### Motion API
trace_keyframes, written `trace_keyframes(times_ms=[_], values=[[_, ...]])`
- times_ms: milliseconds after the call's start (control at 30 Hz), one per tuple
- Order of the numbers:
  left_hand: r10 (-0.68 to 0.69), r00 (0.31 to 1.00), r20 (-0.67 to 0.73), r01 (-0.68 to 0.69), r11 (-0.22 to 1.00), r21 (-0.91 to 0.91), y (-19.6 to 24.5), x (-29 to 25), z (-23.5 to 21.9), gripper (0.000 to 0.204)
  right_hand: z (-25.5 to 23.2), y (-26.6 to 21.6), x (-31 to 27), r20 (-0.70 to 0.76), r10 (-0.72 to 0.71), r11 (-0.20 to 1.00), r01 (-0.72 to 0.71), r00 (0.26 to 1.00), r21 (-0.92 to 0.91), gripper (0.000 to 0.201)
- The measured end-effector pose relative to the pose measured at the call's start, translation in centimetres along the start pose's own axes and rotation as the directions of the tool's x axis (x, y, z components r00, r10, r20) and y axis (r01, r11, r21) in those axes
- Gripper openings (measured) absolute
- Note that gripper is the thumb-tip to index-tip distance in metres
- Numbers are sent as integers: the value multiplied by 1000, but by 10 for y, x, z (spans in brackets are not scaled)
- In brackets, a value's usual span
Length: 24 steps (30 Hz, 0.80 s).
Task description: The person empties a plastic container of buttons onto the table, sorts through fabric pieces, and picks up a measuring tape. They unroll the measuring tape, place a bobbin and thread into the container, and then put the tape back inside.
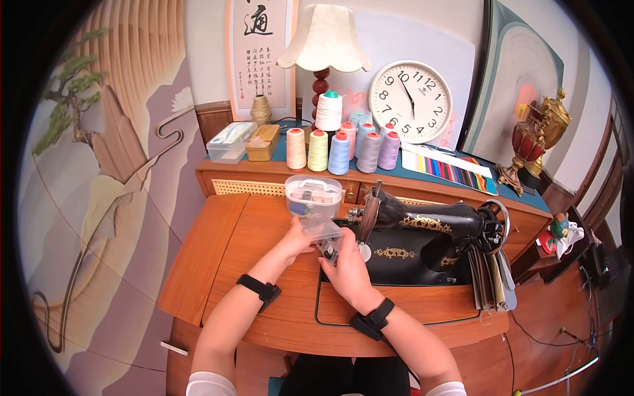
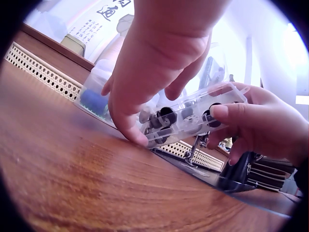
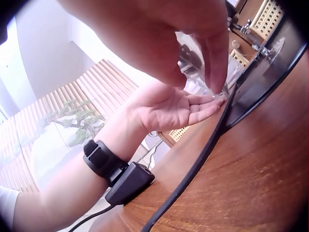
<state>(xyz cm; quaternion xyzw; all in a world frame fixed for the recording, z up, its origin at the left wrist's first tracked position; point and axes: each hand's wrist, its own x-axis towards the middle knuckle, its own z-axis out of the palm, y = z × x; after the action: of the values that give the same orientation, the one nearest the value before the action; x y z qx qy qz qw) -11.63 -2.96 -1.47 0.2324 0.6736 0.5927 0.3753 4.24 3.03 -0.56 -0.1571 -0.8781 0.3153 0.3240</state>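
Observation:
A small clear plastic case [image 1: 329, 249] with dark and metal pieces inside is held over the table, beside the sewing machine's needle end; its clear lid [image 1: 322, 230] stands open. My left hand [image 1: 295, 243] holds the left end, with fingertips low against the case [image 2: 181, 121] in the left wrist view. On the other end my right hand [image 1: 349, 269] grips with the thumb on the near wall and fingers behind. The right wrist view has my left hand [image 3: 176, 110] palm up, fingers extended beneath the case. Behind it stands a clear handled box [image 1: 313, 198] of spools.
A black sewing machine [image 1: 426, 221] stands to the right on the wooden table [image 1: 264, 323]. Along the raised back shelf are thread cones [image 1: 339, 153], a lamp [image 1: 323, 39], a clock [image 1: 411, 102], a colour strip card [image 1: 449, 170] and two boxes [image 1: 231, 142].

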Motion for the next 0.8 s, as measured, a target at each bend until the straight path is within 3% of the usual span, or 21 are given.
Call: trace_keyframes(times_ms=[67, 100, 167, 267, 467, 800], values=[[-14, 1000, 26, 15, 1000, -27, -5, 8, -6, 75, 3, -4, 0, 10, 12, 1000, -12, 1000, -6, 67], [-14, 1000, 24, 15, 1000, -26, -9, 11, -9, 75, 5, -6, 0, 18, 25, 1000, -24, 1000, -14, 67], [18, 987, 161, 1, 993, -120, -2, 5, -10, 51, 9, -8, -2, 20, 11, 1000, -10, 1000, -28, 67], [13, 993, 113, 4, 989, -150, -3, -1, -12, 44, 11, -9, -6, 23, -18, 997, 20, 1000, -75, 68], [-50, 990, 133, 61, 995, -80, -6, 0, -21, 42, 14, -10, -9, 44, -36, 984, 43, 998, -173, 68], [-33, 987, 159, 56, 988, -145, -8, -1, -26, 45, 22, -12, -9, 85, -70, 928, 96, 994, -359, 65]])
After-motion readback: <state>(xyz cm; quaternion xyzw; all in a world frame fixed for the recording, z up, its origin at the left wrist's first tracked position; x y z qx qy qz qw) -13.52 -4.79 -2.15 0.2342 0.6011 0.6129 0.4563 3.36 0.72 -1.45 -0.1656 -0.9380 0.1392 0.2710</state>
